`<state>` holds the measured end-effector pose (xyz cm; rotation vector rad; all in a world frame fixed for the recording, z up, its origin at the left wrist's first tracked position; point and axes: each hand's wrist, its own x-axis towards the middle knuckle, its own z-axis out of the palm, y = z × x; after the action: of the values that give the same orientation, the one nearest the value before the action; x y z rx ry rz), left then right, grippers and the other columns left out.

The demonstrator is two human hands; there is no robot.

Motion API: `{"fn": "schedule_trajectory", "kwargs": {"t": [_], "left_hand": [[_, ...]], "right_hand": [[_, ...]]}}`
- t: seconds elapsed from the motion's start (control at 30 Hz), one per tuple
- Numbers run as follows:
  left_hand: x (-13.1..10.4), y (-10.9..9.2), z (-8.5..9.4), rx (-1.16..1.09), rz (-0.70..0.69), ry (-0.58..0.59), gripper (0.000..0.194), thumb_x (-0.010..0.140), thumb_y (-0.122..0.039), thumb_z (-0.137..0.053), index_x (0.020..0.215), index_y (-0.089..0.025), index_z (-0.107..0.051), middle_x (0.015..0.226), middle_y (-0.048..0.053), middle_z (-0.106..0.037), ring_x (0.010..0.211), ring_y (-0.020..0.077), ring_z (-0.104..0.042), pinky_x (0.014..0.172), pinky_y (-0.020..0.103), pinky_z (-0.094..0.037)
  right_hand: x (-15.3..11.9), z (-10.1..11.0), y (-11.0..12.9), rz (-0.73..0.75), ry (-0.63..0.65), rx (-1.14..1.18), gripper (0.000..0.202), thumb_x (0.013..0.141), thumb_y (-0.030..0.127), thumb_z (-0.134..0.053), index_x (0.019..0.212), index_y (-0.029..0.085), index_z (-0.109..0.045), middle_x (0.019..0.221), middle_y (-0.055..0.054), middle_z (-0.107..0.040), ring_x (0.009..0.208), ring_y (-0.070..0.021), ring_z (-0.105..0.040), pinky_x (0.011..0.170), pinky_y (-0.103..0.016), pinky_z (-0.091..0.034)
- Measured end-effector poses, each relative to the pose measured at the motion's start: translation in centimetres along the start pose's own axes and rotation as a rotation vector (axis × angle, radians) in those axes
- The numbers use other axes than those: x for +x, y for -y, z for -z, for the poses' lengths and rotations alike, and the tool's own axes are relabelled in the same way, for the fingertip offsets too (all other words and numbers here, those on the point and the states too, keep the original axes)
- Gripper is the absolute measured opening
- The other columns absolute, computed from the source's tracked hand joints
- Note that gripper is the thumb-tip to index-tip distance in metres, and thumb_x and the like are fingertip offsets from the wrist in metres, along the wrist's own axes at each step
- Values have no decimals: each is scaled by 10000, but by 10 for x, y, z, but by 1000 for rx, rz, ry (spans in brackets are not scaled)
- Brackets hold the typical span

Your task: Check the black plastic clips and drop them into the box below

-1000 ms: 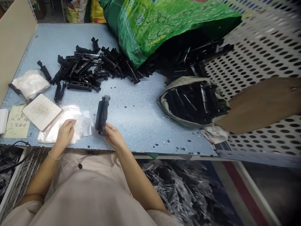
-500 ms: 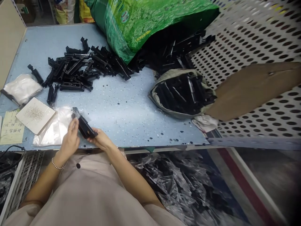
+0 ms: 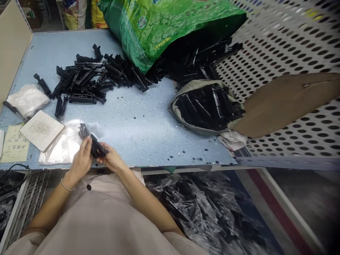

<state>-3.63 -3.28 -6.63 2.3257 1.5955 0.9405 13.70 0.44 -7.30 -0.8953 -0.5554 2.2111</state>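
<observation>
Left hand (image 3: 83,156) and right hand (image 3: 111,160) both closed around one black plastic part (image 3: 93,144), held at the near edge of the blue table (image 3: 138,120), over a clear plastic bag (image 3: 63,145), pile of black parts (image 3: 92,76) farther back, green sack (image 3: 164,24) behind

A green sack (image 3: 159,24) spills black parts (image 3: 87,76) across the blue table (image 3: 138,120) beside a perforated panel (image 3: 287,46).

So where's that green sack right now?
The green sack lies at the table's far edge, centre of the head view, its mouth spilling the black parts toward the left.
</observation>
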Motion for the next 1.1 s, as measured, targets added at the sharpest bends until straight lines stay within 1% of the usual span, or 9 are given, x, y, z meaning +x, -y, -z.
{"fn": "schedule_trajectory", "kwargs": {"t": [0.13,0.3,0.47,0.57,0.63,0.73,0.8,0.93,1.1], "left_hand": [[7,18,-2,-12,125,-129,754,938,-69,-395,1614,-235,-106,1592,208,-274,1434,296,-426,997,374,-555],[13,9,-11,-64,-58,-122,742,975,-140,-434,1617,-231,-72,1582,203,-289,1425,290,-439,1005,366,-561],[3,-11,-22,-60,-197,-104,746,954,-71,-421,1616,-213,-108,1546,180,-378,1411,255,-462,1104,383,-505],[1,-16,-24,-61,-137,-134,774,928,-23,-413,1616,-197,-103,1557,189,-363,1417,257,-455,1108,388,-505],[3,-22,-25,-102,-219,-67,784,910,0,-405,1614,-183,-112,1534,188,-394,1434,263,-433,1122,405,-495],[9,-34,-26,-209,-352,84,785,894,15,-383,1611,-182,-131,1494,180,-441,1420,259,-454,1120,422,-499],[13,-41,-27,-285,-372,185,777,899,6,-381,1609,-207,-145,1483,171,-457,1377,248,-508,1091,411,-525],[20,-47,-33,-389,-386,331,728,934,-27,-380,1595,-277,-206,1441,141,-524,1252,216,-618,993,359,-581],[25,-38,-33,-380,-338,307,611,963,-84,-416,1543,-265,-351,1385,139,-573,1240,226,-617,1004,384,-570]], "right_hand": [[-8,6,3,-35,26,102,382,756,267,-825,1006,193,-546,710,17,-665,535,-72,-628,451,-111,-495],[-13,9,7,-259,223,331,291,839,349,-769,968,166,-584,750,5,-636,528,-25,-535,420,-67,-444],[-6,8,9,67,-28,51,350,780,311,-794,1000,200,-545,712,35,-624,530,-65,-568,485,-149,-490],[-7,11,13,275,-195,-271,519,806,289,-720,1257,257,-466,757,44,-648,570,-113,-599,533,-228,-516],[-11,15,17,380,-213,-443,593,827,287,-671,1369,274,-432,910,1,-690,668,-129,-620,633,-276,-545],[-21,26,22,506,-221,-603,339,838,309,-643,1166,227,-615,1023,-37,-693,859,-153,-636,821,-311,-538],[-30,40,24,537,-316,-586,189,840,366,-652,946,210,-633,910,-21,-678,838,-156,-637,810,-304,-538],[-56,86,24,596,-640,-378,317,792,466,-716,852,231,-511,719,47,-582,588,-117,-585,611,-268,-535],[-114,183,30,914,-1210,-100,379,716,388,-728,889,247,-422,743,75,-553,549,-100,-590,572,-268,-545]]}}
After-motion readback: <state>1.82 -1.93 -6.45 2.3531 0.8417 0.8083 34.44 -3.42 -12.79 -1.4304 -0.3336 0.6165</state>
